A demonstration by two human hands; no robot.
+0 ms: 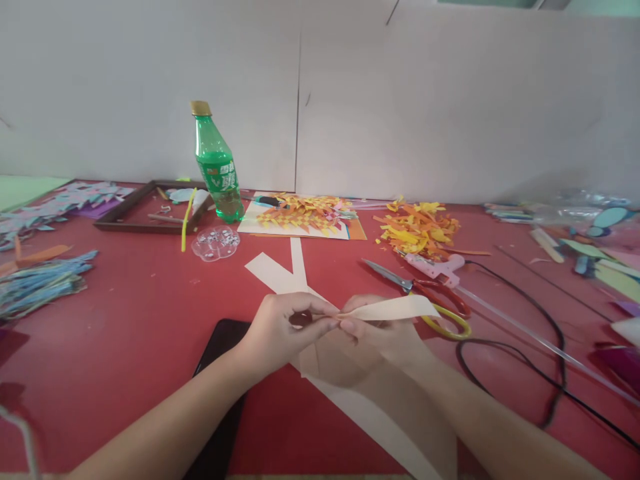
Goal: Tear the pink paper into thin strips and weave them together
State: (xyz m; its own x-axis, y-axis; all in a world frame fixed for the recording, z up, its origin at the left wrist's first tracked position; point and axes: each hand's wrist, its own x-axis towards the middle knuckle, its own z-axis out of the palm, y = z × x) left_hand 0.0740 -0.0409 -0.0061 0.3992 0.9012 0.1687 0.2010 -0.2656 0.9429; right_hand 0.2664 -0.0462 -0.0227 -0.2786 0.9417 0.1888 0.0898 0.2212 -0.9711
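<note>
My left hand [285, 327] and my right hand [380, 330] meet over the middle of the red table. Both pinch a narrow cream paper strip [395, 309] between thumb and fingers, and its loose end sticks out to the right. The pinched part looks folded, though my fingers hide much of it. Below my hands lies a larger cream paper sheet [380, 407]. Two more pale strips cross beyond my fingers, one slanting left [270, 272] and one upright [299, 263]. Partly under my left forearm is a black flat object [223, 343], perhaps a phone.
Scissors [415, 287] and a pink glue gun [435, 267] with a looping black cord [555, 333] lie right. Behind are a green bottle [217, 167], a dark frame [145, 227], a bead case [216, 243] and orange-yellow paper scraps [420, 227]. Blue paper strips [45, 283] are left.
</note>
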